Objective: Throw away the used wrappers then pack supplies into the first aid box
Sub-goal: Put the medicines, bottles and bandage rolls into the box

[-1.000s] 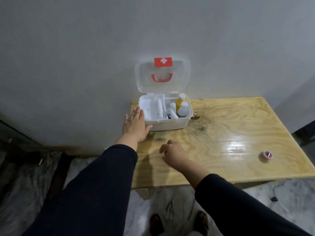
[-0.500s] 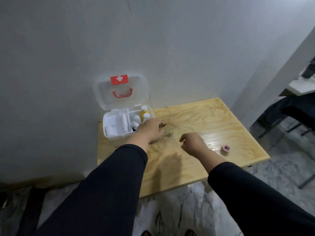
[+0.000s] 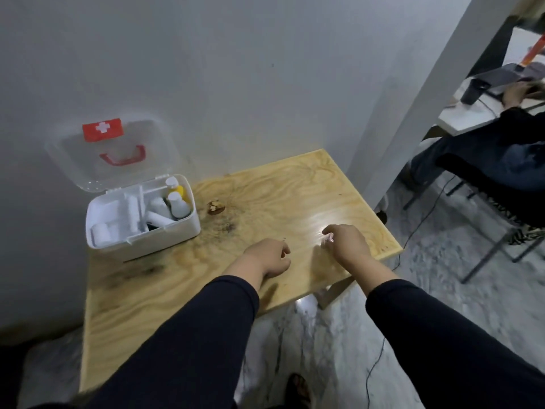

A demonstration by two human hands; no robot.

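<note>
While white plastic first aid box (image 3: 141, 228) sits lid-up at table's far left w/ bottles, rolls inside | right hand (image 3: 346, 245) curls over small pink tape roll (image 3: 327, 239), grip unclear | left hand (image 3: 267, 256) loosely curled, empty | no wrappers seen, packing nearly done.

Your left hand (image 3: 267, 256) hangs loosely curled, palm down; your right hand (image 3: 346, 243), just beside it, curls its fingers (image 3: 328, 230) downward.

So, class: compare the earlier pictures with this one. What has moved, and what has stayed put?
The left hand left the first aid box and drew back over the table. The right hand reached right to the small pink tape roll. The box stays open, bottles inside.
</note>
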